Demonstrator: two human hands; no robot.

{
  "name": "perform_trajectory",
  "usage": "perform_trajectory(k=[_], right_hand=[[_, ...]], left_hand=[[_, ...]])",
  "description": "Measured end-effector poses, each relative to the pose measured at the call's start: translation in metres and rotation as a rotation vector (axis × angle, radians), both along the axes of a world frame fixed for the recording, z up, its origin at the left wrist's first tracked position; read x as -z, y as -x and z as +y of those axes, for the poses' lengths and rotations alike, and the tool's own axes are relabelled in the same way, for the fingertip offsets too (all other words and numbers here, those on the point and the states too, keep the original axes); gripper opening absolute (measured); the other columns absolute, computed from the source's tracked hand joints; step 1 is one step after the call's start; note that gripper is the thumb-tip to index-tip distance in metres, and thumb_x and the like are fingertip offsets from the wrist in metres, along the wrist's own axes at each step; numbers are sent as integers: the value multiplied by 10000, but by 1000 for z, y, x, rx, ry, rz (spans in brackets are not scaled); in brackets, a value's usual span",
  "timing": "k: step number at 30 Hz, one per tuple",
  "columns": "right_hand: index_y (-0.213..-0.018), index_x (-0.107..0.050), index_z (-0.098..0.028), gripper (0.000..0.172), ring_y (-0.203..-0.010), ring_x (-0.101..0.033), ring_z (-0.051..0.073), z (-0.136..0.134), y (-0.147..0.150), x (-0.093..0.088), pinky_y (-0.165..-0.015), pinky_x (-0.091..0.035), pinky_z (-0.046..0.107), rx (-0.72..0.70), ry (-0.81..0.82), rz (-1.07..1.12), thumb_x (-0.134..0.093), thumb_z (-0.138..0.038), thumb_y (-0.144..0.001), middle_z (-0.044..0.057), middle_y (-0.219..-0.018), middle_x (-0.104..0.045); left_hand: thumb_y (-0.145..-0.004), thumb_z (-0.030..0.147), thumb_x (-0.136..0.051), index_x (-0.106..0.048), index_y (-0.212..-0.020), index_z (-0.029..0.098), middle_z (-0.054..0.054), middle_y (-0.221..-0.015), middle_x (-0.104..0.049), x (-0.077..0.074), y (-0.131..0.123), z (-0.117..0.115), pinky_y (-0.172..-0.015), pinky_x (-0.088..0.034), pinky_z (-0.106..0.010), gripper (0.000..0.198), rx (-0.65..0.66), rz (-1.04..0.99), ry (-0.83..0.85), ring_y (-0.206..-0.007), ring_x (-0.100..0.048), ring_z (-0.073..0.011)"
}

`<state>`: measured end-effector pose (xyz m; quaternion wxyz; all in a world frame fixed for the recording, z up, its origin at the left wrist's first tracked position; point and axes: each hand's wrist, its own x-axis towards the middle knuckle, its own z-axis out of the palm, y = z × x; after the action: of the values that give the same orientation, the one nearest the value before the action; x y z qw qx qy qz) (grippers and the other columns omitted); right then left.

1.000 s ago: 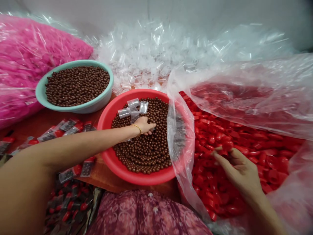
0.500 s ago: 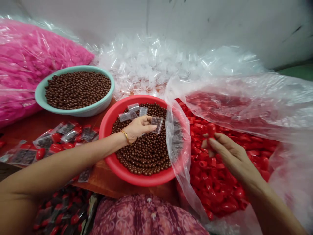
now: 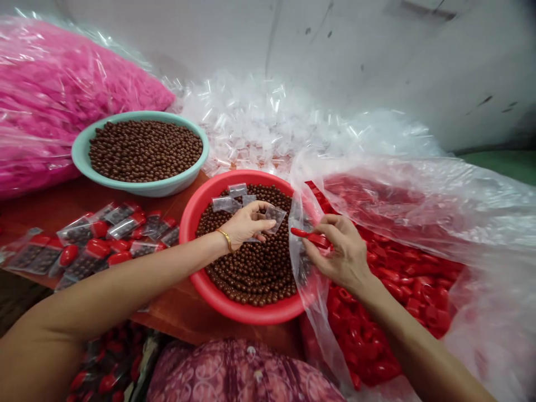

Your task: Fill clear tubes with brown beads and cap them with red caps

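Observation:
My left hand, with a gold bangle at the wrist, pinches a small clear plastic case over the red basin. Brown balls fill much of that basin, and several more clear cases lie on top of them. My right hand is closed on a red plastic cap near the basin's right rim. The cap points toward the clear case but stays apart from it. What is inside the held case, if anything, cannot be made out.
A teal basin of brown balls stands behind, left. Filled, red-capped packs lie on the table's left. A bag of red caps sits open at right. A pink-filled bag and a clear plastic heap line the back.
My right hand has moved left from the bag of caps to the basin's rim, carrying the red cap. My left hand keeps the clear case, now tilted. The view has shifted slightly.

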<state>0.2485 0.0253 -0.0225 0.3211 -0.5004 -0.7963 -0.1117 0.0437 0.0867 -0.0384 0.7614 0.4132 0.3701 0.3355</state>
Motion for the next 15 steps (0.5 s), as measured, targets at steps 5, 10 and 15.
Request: perform_trajectory(k=[5, 10, 15], right_hand=[[-713, -444, -226, 168, -706, -678, 169, 13, 18, -5, -891, -489, 424, -141, 355, 611, -612, -224, -721, 11, -759, -712], [-678, -469, -212, 170, -504, -596, 112, 23, 30, -8, -719, -545, 344, -118, 571, 1182, -625, -229, -615, -74, -547, -588], [-665, -482, -204, 148, -354, -393, 49, 28, 28, -9, -424, -470, 225, -79, 748, 1431, -604, -235, -587, -112, -462, -400]], left_hand=[[-616, 276, -780, -532, -970, 178, 3, -843, -610, 0, 3, 1, -514, -475, -175, 443, 84, -131, -70, -690, -591, -96], [-638, 265, -763, -532, -941, 154, -15, -846, -619, 0, 3, 1, -587, -461, -191, 397, 116, -117, -112, -718, -589, -97], [-630, 140, -730, -551, -938, 142, -21, -901, -628, -6, 0, 1, -826, -455, -270, 356, 66, -152, -325, -833, -588, -112]])
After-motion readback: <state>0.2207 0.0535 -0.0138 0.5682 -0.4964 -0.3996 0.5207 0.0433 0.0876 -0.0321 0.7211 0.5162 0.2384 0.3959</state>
